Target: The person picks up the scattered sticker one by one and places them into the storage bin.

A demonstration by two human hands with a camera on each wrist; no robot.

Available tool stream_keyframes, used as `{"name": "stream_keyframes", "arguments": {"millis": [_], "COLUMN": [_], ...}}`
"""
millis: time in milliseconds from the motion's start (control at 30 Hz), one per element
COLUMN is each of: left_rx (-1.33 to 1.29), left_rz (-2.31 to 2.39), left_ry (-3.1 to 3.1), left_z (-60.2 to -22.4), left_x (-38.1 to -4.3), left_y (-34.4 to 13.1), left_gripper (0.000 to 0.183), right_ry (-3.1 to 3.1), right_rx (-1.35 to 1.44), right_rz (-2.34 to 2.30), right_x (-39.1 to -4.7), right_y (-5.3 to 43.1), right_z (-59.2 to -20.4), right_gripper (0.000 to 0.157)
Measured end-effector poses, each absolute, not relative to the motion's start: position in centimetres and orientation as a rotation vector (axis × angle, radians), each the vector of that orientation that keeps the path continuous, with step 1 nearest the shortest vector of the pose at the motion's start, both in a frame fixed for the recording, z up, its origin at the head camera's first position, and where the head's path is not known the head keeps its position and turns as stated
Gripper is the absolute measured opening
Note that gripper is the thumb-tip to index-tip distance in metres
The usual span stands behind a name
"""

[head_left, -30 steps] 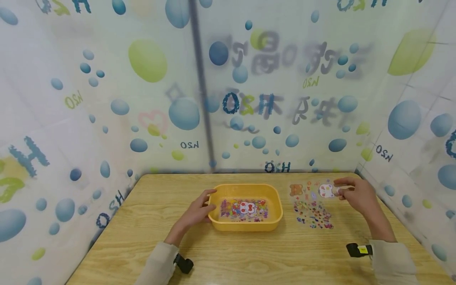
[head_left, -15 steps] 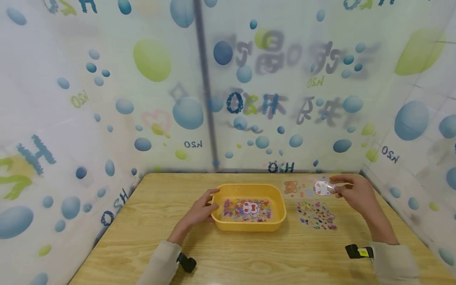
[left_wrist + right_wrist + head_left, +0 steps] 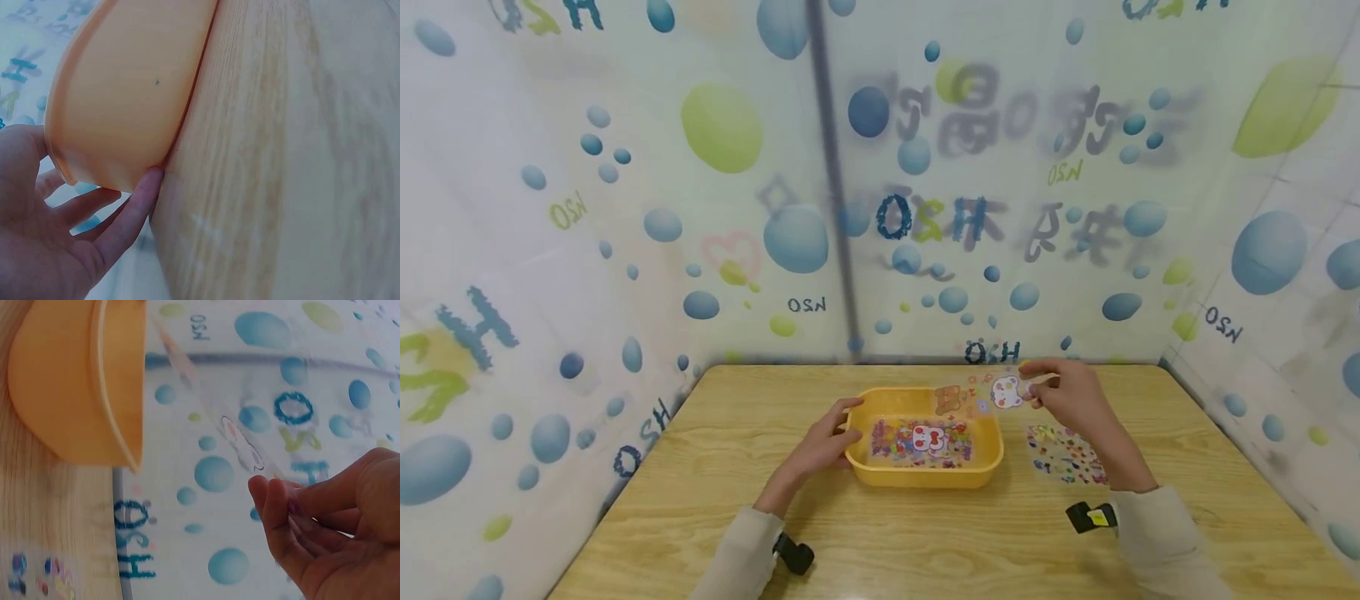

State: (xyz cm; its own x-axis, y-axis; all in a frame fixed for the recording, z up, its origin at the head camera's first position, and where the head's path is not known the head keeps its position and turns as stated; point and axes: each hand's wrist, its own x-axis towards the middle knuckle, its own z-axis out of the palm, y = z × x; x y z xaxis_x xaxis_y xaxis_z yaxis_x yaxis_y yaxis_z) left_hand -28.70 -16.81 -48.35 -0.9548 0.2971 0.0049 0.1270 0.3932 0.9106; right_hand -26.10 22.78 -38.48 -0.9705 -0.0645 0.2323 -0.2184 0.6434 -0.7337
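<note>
A: Where's your sticker sheet point(image 3: 985, 396)?
B: Raised at far right corner of tray point(image 3: 925, 477), end pinched in your right hand point(image 3: 1067, 396); left hand point(image 3: 822, 435) grips tray. Probably light, bendy, slick; pinch edges.

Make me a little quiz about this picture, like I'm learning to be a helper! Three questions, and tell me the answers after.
1. True or false: the left hand touches the yellow tub.

2. Pick one. The right hand holds the bear sheet. Where is it?
A) Flat on the bottom of the tub
B) Up in the air
C) Underneath the tub

3. What lies on the table to the right of the tub?

Key:
1. True.
2. B.
3. A small-shapes sheet, printed in lots of colours.
</note>
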Motion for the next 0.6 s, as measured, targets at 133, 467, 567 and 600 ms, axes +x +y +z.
{"name": "stream_keyframes", "arguments": {"millis": [133,467,567,600], "left_rx": [0.373,0.389,0.407,0.410], "left_rz": [1.601,1.606,1.611,1.611], "left_ry": [2.488,2.486,2.475,2.472], "left_z": [-48.4,-48.0,-48.2,-48.2], "left_x": [-28.7,-28.5,-28.6,-28.6], "left_y": [-16.9,-17.0,-17.0,-17.0], "left_gripper": [0.056,0.057,0.057,0.057], "right_ry": [-2.711,-2.825,-2.850,-2.863], "right_rx": [0.308,0.448,0.470,0.486], "right_rz": [1.258,1.294,1.289,1.274], "right_x": [-27.0,-29.2,-29.5,-29.6], "right_y": [20.2,14.8,14.0,13.8], "right_z": [-38.5,-39.5,-39.5,-39.4], "right_gripper": [0.030,0.028,0.029,0.029]}}
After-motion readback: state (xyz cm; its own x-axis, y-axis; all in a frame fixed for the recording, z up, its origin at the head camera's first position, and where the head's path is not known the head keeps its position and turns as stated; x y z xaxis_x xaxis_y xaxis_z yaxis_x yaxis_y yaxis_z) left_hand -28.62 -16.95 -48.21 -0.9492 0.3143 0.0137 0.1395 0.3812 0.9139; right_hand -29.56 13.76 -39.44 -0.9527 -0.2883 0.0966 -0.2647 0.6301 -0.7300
